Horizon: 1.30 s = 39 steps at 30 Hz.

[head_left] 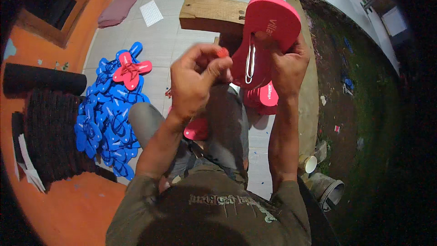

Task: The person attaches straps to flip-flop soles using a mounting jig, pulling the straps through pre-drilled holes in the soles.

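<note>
My right hand (291,66) is closed around a red flip-flop sole (275,13), held up with its pale printed face toward me. A long bent wire loop (250,66), shaped like a big paper clip, lies along the sole beside my right fingers; I cannot tell whether it passes through the foam. To the left of the sole, my left hand (193,79) is raised, fingers curled and pinching a small red piece (222,52). The rest of that piece is hidden by the fingers. Under my right wrist sit stacked red soles (268,95).
A wooden beam (209,12) stands just beyond my hands. Blue flip-flops (116,118) lie heaped at left, with a red pair (129,70) on top. Dark stacked sheets (50,136) line the orange wall. At right are a bucket (331,193) and the floor edge.
</note>
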Motion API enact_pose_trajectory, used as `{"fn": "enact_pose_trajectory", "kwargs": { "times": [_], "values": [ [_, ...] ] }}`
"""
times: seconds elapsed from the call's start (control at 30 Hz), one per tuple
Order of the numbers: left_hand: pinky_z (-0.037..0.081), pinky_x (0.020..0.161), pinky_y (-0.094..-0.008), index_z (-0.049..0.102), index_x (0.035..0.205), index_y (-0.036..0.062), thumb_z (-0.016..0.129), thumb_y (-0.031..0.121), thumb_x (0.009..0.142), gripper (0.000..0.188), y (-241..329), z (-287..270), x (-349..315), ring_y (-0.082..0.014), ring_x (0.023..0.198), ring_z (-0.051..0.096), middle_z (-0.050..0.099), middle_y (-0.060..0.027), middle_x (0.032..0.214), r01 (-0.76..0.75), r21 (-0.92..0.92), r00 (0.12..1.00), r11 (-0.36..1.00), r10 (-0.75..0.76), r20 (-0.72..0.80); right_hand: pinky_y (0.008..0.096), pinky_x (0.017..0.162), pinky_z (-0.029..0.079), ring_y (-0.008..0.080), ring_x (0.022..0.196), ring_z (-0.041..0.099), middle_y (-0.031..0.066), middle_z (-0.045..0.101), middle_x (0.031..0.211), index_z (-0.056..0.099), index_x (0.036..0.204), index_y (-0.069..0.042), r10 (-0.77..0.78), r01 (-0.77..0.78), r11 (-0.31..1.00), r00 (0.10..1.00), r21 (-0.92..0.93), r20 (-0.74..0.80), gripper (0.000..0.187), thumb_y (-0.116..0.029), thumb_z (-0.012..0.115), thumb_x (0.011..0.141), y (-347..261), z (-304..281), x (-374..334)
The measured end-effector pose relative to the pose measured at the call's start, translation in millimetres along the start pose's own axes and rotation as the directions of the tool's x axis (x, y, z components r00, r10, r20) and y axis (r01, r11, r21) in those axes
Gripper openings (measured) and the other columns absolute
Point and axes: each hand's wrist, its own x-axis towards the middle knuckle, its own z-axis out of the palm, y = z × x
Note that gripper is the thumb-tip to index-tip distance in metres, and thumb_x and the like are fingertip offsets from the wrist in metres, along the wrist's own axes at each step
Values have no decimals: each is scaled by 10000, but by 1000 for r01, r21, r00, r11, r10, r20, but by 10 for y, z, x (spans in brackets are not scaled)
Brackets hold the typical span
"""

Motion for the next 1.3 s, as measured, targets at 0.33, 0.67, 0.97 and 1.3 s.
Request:
{"fn": "enact_pose_trajectory", "kwargs": {
  "times": [0.33, 0.67, 0.97, 1.3],
  "values": [
    [325, 519, -322, 495, 669, 15, 537, 221, 821, 259, -248, -56, 312, -252, 569, 390, 399, -93, 625, -594, 145, 693, 792, 411, 593, 273, 704, 501, 160, 776, 618, 81, 638, 889, 568, 1004, -18, 55, -59, 990, 998, 129, 33, 350, 0, 692, 677, -67, 0, 38],
    [325, 504, -238, 500, 688, 8, 401, 340, 913, 413, -172, 24, 302, -75, 567, 379, 414, 1, 595, 145, 88, 881, 985, -169, 442, 285, 748, 482, 162, 843, 599, 90, 629, 924, 553, 1037, -2, 88, -95, 993, 991, 64, 104, 360, -62, 681, 706, -17, -119, 49],
    [444, 544, -334, 530, 1019, 30, 419, 417, 879, 426, 32, 324, 394, -230, 577, 578, 554, -124, 617, -191, 338, 978, 921, 148, 149, 291, 802, 451, 174, 906, 575, 88, 599, 987, 526, 1081, 5, 104, -107, 994, 991, 37, 88, 381, -86, 641, 729, -287, -78, -345],
    [476, 658, -354, 539, 1003, 22, 513, 178, 815, 246, -22, 174, -636, -234, 775, 623, 599, -155, 746, -369, 469, 920, 802, 386, 65, 320, 729, 469, 268, 764, 595, 125, 614, 812, 605, 881, 4, -144, 146, 923, 989, -356, 32, 200, -35, 565, 689, -182, -271, -1211]
  ]
}}
